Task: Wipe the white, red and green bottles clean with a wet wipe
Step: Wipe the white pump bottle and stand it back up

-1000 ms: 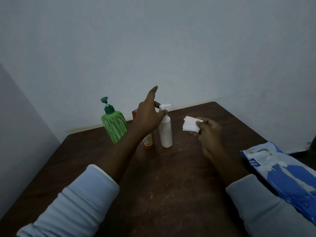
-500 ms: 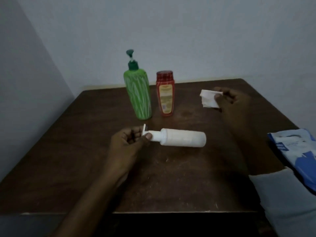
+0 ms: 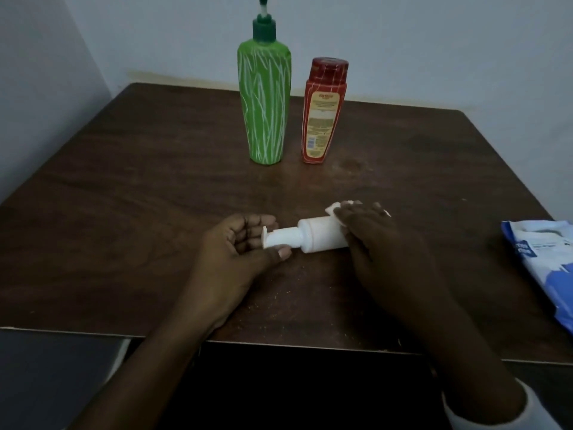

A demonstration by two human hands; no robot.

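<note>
The small white plastic pump bottle (image 3: 319,235) lies on its side at the near middle of the dark brown wooden table (image 3: 139,187), pump end left. The left hand (image 3: 242,246) curls fingers and thumb round the pump head; the right hand (image 3: 372,237) wraps over the base end, clasping a white wet wipe (image 3: 332,209) against it. The tall green pump bottle (image 3: 265,100) and red capped bottle (image 3: 322,116) stand upright side by side at the rear.

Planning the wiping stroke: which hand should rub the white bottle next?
Right. The right hand holds the wet wipe against the white bottle's body; the left hand grips its pump end, steadying it.
</note>
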